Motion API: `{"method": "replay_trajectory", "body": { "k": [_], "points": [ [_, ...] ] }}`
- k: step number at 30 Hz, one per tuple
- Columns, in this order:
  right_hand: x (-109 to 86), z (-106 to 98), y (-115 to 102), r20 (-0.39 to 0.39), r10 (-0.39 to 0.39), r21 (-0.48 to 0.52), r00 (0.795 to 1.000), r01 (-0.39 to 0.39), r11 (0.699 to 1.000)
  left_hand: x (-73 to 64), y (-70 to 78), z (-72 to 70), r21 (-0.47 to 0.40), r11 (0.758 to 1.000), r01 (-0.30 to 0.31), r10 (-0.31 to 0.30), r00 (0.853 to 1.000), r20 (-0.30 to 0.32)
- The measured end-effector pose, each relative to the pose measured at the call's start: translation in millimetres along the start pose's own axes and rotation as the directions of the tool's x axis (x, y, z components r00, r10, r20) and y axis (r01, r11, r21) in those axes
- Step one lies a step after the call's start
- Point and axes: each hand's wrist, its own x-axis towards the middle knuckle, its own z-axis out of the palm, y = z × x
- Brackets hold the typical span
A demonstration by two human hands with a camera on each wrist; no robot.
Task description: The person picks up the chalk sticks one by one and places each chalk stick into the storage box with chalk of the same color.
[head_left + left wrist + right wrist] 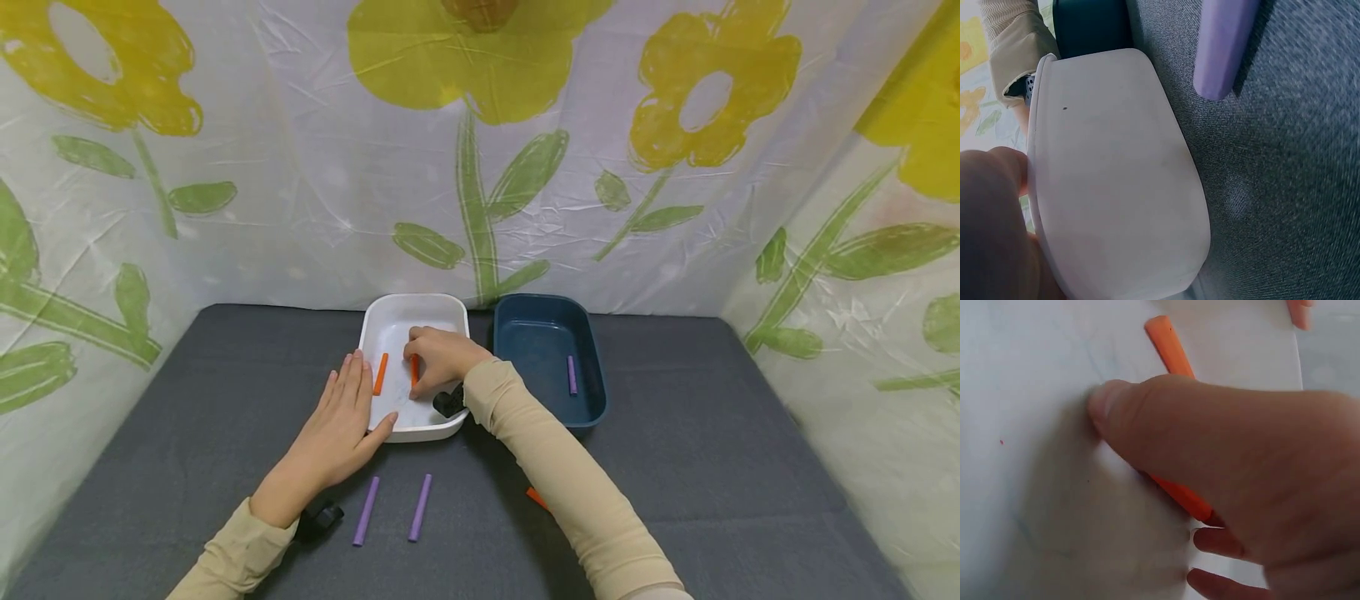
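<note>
Place, as I log it remotely: makeshift tabletop booth; glossy sheeting point(315, 208) printed with yellow flowers point(517, 67) on three sides, dark cloth-covered counter point(675, 467) between. Wider room: I cannot tell.

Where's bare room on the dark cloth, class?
Bare cloth lies between the blue tray and right curtain, and between the left hand and left curtain. Crowded: the white tray, with the right hand and orange sticks, and the cloth before it, with purple sticks.
</note>
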Motion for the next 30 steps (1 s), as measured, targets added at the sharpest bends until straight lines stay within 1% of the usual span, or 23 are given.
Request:
{"method": "replay_trajectory", "body": {
  "k": [6,17,21,24,27,30],
  "points": [
    [-1.0,-2.0,0.6,0.006,-0.009,0.001,1.0,0.009,1.0,0.7,0.5,0.3,0.002,1.0,-0.008,0.008,1.0,-0.009],
    [0.2,-3.2,1.3,-0.002,-0.001,0.073,1.0,0.001,0.997,0.0,-0.8,0.1,-0.001,1.0,-0.003,0.003,1.0,-0.005],
    [0.4,-4.6,-0.3,0.005,0.036,0.115,0.999,-0.037,0.993,0.1,-0.9,-0.3,-0.004,1.0,-0.001,0.001,1.0,-0.002],
    [0.7,-7.5,-2.5,0.028,0.085,0.158,0.996,-0.089,0.983,0.1,-0.7,-0.3,-0.005,1.0,-0.002,0.002,1.0,-0.002],
    [0.7,-13.4,-5.2,0.054,0.124,0.191,0.991,-0.132,0.973,-0.4,-0.1,-0.7,-0.001,1.0,-0.002,0.002,1.0,-0.002],
    [-1.1,-22.9,-7.4,0.07,0.14,0.222,0.988,-0.152,0.963,0.1,0.5,-1.0,-0.006,1.0,0.0,0.0,1.0,0.003]
  ]
}}
